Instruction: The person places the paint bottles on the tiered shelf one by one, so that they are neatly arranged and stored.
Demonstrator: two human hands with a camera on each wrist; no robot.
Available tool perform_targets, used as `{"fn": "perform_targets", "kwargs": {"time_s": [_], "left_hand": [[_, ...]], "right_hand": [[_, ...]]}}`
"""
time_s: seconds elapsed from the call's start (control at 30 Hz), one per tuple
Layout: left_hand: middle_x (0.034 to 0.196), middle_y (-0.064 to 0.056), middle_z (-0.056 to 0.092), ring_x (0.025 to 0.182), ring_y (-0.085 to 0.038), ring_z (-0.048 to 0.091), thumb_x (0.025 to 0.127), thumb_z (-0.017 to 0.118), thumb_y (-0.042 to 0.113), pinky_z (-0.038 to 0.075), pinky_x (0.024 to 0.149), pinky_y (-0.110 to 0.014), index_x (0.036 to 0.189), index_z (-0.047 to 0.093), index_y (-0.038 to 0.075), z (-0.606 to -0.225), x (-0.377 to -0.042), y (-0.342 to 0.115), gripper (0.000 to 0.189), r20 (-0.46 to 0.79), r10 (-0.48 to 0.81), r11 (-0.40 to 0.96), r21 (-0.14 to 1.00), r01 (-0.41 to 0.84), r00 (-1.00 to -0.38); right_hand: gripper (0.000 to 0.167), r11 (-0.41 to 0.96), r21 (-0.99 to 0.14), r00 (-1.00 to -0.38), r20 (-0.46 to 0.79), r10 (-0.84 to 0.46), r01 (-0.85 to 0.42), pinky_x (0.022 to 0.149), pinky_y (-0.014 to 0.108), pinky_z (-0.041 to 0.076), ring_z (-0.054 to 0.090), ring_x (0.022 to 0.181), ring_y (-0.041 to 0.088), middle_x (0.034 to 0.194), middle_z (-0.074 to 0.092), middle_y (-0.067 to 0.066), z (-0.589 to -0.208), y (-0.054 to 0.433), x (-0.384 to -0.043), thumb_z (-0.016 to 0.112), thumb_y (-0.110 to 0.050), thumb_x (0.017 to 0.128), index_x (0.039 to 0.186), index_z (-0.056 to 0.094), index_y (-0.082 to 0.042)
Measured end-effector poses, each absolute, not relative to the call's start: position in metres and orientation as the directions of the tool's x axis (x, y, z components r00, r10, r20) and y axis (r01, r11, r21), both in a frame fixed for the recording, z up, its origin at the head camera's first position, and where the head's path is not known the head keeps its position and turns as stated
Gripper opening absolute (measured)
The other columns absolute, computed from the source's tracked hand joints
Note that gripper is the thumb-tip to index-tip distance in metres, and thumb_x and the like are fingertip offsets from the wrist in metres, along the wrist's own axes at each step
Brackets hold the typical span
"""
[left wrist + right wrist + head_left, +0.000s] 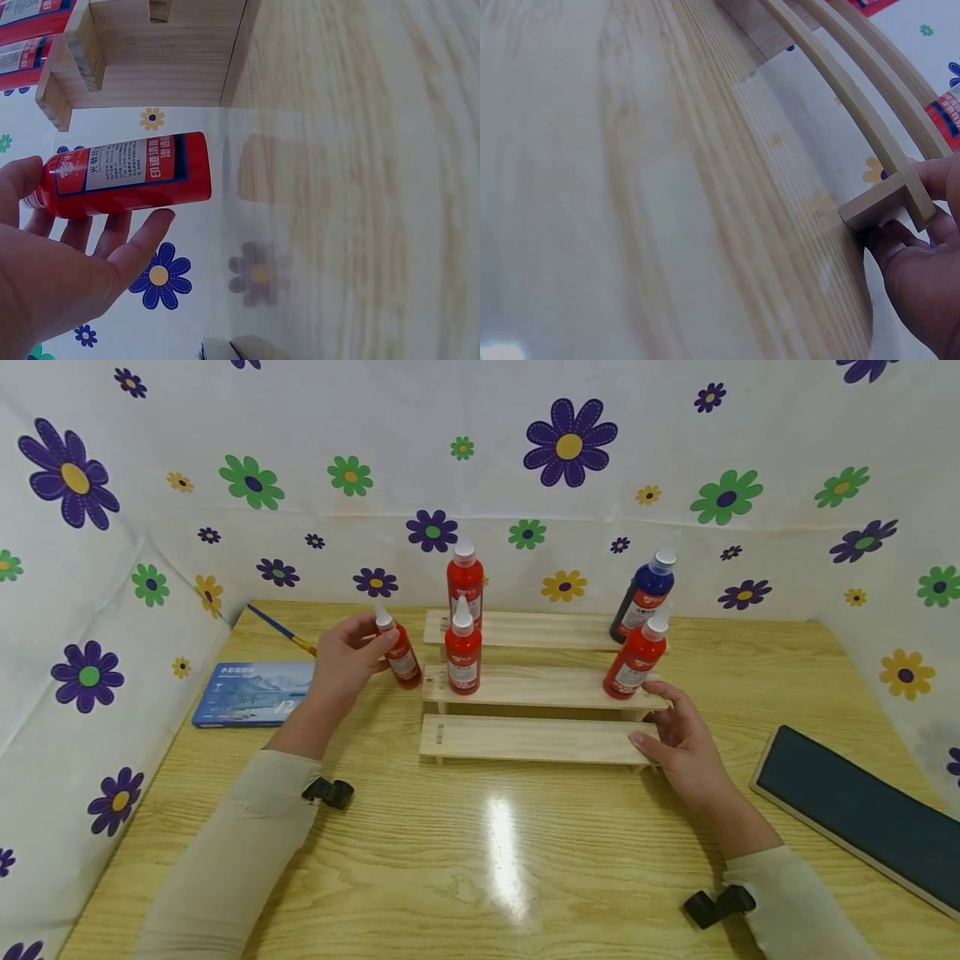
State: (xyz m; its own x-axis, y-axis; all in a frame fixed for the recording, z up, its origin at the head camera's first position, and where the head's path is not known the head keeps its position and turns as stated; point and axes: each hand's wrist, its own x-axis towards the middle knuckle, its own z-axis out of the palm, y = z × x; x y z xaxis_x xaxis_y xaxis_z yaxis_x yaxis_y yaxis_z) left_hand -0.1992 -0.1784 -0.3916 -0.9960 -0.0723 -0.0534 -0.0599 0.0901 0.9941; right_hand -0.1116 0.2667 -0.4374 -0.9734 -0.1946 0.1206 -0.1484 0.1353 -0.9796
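My left hand (343, 667) holds a small red ink bottle (127, 174) near its white nozzle cap, thumb on one side and fingers on the other. It hangs just above the table, left of a three-step wooden rack (525, 741). My right hand (688, 750) grips the rack's right end, its thumb on the lowest step and fingers at the step behind. On the middle step stand a red bottle (463, 664) at the left and another red bottle (634, 667) at the right. The top step carries a red bottle (465, 581) and a dark blue bottle (649, 587).
Left of the rack lies a flat blue box (243, 697) with a mountain picture, a paintbrush (281, 628) behind it. A long dark pad with a pale edge (862, 814) rests on the table's right side. Flower-printed cloth (480, 485) encloses the back and sides.
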Motion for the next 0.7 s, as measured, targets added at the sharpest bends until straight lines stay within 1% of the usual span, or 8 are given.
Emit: {"fn": "perform_targets", "kwargs": {"time_s": [0.23, 0.43, 0.6, 0.7], "left_hand": [[0.134, -0.01, 0.057, 0.12, -0.028, 0.056, 0.096, 0.07, 0.025, 0.054, 0.091, -0.042, 0.137, 0.058, 0.007, -0.388, -0.191, -0.185, 0.046, -0.073, -0.088, 0.104, 0.991, -0.082, -0.993], [0.134, -0.011, 0.056, 0.121, -0.029, 0.055, 0.096, 0.07, 0.024, 0.054, 0.091, -0.044, 0.138, 0.058, 0.008, -0.386, -0.184, -0.19, 0.047, -0.057, -0.081, 0.075, 0.995, -0.063, -0.995], [0.134, -0.012, 0.057, 0.122, -0.031, 0.054, 0.096, 0.07, 0.023, 0.054, 0.089, -0.045, 0.138, 0.059, 0.008, -0.381, -0.174, -0.193, 0.046, -0.029, -0.061, 0.077, 0.996, -0.034, -0.998], [0.134, -0.012, 0.057, 0.122, -0.031, 0.053, 0.096, 0.069, 0.022, 0.054, 0.09, -0.044, 0.138, 0.059, 0.009, -0.378, -0.167, -0.194, 0.045, -0.021, -0.052, 0.078, 0.997, -0.025, -0.998]], "right_hand": [[0.066, 0.117, -0.981, -0.972, 0.127, -0.198, -0.152, 0.089, 0.019, 0.047, 0.048, 0.112, 0.022, 0.147, 0.035, 0.005, -0.436, 0.266, -0.11, 0.058, 0.013, 0.095, 0.151, 0.037, -0.017], [0.067, 0.125, -0.981, -0.973, 0.123, -0.194, -0.149, 0.088, 0.019, 0.048, 0.049, 0.112, 0.022, 0.146, 0.037, 0.006, -0.436, 0.266, -0.111, 0.058, 0.012, 0.095, 0.151, 0.037, -0.018], [0.066, 0.12, -0.982, -0.974, 0.121, -0.192, -0.146, 0.089, 0.02, 0.047, 0.05, 0.112, 0.022, 0.145, 0.039, 0.007, -0.437, 0.266, -0.111, 0.058, 0.012, 0.095, 0.151, 0.037, -0.018], [0.066, 0.106, -0.983, -0.973, 0.127, -0.195, -0.149, 0.087, 0.019, 0.048, 0.048, 0.111, 0.023, 0.146, 0.037, 0.006, -0.437, 0.266, -0.111, 0.058, 0.013, 0.095, 0.151, 0.038, -0.017]]}}
